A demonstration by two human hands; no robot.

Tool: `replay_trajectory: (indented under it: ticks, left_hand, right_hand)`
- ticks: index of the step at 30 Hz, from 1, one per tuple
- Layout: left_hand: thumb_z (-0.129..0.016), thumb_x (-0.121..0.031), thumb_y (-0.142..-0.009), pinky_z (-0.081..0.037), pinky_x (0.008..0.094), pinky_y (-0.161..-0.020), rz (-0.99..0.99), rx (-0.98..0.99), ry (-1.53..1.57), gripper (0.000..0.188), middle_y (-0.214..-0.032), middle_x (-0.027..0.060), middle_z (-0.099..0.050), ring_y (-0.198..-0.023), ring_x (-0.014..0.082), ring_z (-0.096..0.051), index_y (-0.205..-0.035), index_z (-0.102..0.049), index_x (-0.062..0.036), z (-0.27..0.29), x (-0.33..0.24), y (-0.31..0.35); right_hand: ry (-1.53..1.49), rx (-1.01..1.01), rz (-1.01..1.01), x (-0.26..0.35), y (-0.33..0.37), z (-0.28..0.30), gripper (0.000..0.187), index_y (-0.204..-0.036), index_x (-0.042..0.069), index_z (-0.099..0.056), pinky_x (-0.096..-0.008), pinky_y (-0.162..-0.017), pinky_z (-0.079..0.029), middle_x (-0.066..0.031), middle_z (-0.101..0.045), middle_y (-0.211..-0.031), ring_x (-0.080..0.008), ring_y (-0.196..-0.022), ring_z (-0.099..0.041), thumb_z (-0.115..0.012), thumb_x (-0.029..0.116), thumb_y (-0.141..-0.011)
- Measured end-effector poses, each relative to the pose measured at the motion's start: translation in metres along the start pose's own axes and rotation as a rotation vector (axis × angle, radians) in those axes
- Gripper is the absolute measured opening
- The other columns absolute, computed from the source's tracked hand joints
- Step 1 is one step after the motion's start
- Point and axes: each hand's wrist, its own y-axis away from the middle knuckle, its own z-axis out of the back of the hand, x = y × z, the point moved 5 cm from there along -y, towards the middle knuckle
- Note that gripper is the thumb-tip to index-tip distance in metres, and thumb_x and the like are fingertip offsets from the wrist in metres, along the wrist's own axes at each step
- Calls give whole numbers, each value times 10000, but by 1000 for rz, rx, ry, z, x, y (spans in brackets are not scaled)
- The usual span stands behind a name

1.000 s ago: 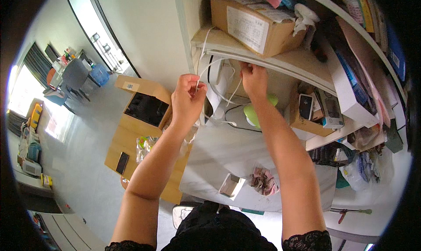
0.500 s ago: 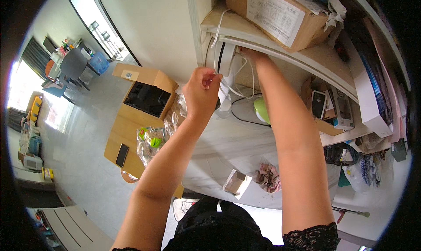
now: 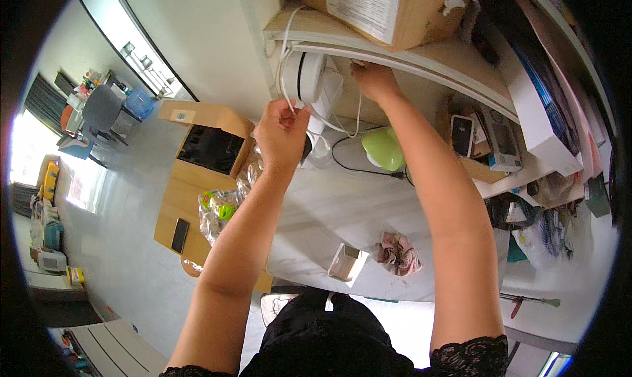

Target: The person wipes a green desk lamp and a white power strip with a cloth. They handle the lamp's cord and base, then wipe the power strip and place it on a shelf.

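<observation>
A thin white cable hangs from the shelf and runs down past a white rounded device with a black band. My left hand is closed in a pinch on this cable, just below and beside the device. Under the shelf, my right hand has its fingers bent together near the back wall. A loop of white cable rises toward its fingertips, but what they hold is too small to make out. Below the device, a white stand-like part is half hidden behind my left hand.
The white shelf carries a cardboard box above my hands. A green rounded object sits on the marbled table, with a small open white box and a pink crumpled cloth. Clear plastic wrapping lies left.
My view has shifted a little, with the shelf and device now further left. My right hand shows more fully under the shelf, and more of the green object is visible. My left hand keeps its pinch.
</observation>
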Motion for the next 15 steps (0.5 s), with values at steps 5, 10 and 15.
replay_trajectory:
  ticks: [5,10,15]
  left_hand:
    - [-733,-121,-829,-474,214,-611,-12,-39,28,215,-766,21,-643,-684,69,-573,-974,-631,1,3,4,2]
    - [-652,-130,-896,-472,215,-605,28,-19,149,179,-808,51,-680,-695,83,-598,-1007,-649,11,-1,-3,6]
    - [-647,-124,-904,-476,212,-627,-58,8,163,147,-799,38,-681,-689,76,-588,-999,-667,-13,-8,-21,20]
  right_hand:
    - [-195,-20,-20,1,34,37,481,-1329,78,-500,-424,-1095,-324,-202,-447,-1391,-390,-1283,-410,-526,272,-890]
    - [-422,-31,4,-4,67,62,404,-1231,115,-603,-418,-1008,-424,-218,-570,-1246,-375,-1160,-538,-608,219,-841]
    - [-531,-52,-90,-15,82,66,370,-1163,116,-649,-392,-912,-484,-206,-628,-1143,-346,-1009,-623,-652,243,-816]
